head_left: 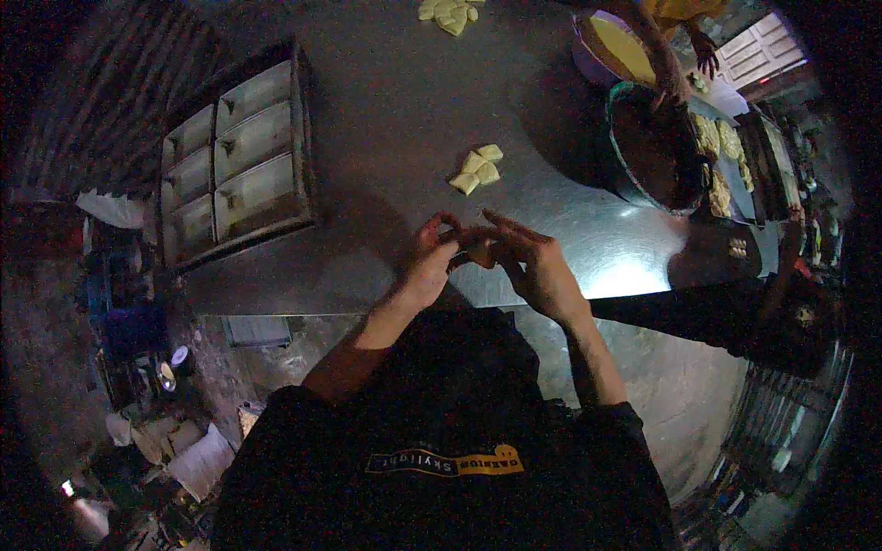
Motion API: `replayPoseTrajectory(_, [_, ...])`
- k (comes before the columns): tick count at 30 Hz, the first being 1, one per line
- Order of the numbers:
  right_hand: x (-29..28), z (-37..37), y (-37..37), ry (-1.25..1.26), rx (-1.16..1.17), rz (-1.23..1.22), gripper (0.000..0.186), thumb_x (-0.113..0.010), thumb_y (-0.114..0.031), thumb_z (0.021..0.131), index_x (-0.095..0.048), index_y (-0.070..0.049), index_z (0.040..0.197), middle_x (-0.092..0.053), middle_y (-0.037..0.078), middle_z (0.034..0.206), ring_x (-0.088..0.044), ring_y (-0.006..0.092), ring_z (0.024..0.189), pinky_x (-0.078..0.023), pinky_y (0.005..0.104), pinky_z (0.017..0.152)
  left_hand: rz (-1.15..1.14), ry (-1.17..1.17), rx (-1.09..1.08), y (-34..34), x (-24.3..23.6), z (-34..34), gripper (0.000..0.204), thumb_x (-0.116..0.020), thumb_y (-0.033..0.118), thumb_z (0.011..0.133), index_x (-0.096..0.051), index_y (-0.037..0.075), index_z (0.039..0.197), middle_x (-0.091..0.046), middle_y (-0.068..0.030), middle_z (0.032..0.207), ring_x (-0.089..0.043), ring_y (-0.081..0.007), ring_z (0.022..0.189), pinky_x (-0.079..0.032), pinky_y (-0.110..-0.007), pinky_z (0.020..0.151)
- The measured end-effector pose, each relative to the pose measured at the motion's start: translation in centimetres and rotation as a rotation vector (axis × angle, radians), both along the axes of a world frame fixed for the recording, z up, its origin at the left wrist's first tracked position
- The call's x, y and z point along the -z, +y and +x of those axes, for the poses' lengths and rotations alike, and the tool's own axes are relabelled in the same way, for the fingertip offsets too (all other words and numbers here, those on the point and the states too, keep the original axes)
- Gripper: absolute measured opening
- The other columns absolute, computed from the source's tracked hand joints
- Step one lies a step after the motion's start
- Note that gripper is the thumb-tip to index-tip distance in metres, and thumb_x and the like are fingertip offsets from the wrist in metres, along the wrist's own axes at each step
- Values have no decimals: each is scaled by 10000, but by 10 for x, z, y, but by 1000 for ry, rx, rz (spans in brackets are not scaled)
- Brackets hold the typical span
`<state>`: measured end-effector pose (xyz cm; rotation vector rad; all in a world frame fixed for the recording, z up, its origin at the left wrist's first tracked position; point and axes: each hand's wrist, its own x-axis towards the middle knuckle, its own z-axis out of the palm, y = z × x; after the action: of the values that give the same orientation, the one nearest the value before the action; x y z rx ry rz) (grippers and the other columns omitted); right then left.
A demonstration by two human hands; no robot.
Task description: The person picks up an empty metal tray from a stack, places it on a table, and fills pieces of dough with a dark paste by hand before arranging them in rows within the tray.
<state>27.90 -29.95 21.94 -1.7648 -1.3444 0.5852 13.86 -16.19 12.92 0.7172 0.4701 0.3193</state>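
Observation:
My left hand (432, 264) and my right hand (537, 269) meet over the near edge of the metal table, fingers bent toward each other. Between the fingertips is a small shape in shadow; whether it is dough I cannot tell. Just beyond my fingers, a cluster of pale yellow dough pieces (478, 171) lies on the tabletop, its pieces touching. Farther off, at the top edge of the view, sits another dough cluster (450, 15).
A dark-framed pan with several rectangular compartments (306, 165) stands at left. At right are a large green-rimmed basin (614, 147) and a purple basin (582, 55), with another person's hand (675, 90) over them. Beyond lie trays of dough (724, 161).

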Motion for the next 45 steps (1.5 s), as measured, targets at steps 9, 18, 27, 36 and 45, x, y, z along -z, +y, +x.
replayPoseTrajectory(9, [-21, 25, -27, 249, 74, -80, 124, -667, -2, 875, -610, 4, 985, -669, 106, 887, -658, 159, 730, -517, 284, 609, 463, -63, 102, -18, -51, 22, 262, -721, 118, 883, -622, 54, 1116, -686, -74, 1111, -653, -146, 1035, -550, -301, 878])
replayPoseTrajectory(18, [8, 50, -27, 173, 92, 36, 221, -713, -32, 861, -697, -14, 1080, -611, 113, 1153, -638, 160, 899, -525, 274, 645, 670, 206, -88, -43, -51, 26, 184, -667, 89, 929, -642, -10, 1082, -683, -119, 1083, -668, -167, 972, -582, -312, 840])
replayPoseTrajectory(27, [18, 77, -21, 120, -206, 144, 275, -756, -12, 805, -729, -60, 1075, -681, 85, 998, -653, 196, 839, -540, 294, 690, -156, 204, -32, -51, -55, 30, 273, -602, 170, 982, -596, -21, 1178, -654, -120, 1139, -651, -210, 1025, -590, -411, 887])
replayPoseTrajectory(36, [31, 48, -18, 749, -148, -333, 276, -695, -58, 853, -678, -38, 1128, -667, 133, 1172, -663, 281, 1018, -519, 389, 903, 795, 274, 260, -43, -59, 10, 396, -756, 127, 856, -598, 22, 1204, -667, -60, 1139, -638, -174, 1025, -509, -321, 894])
replayPoseTrajectory(45, [39, -32, -23, -382, -245, -87, 350, -671, -45, 826, -670, -89, 1173, -476, 125, 1433, -482, 274, 1278, -453, 457, 987, 65, 79, -25, -8, 15, -43, 248, -588, 68, 946, -613, 12, 1186, -673, -72, 1112, -627, -158, 1035, -495, -304, 906])
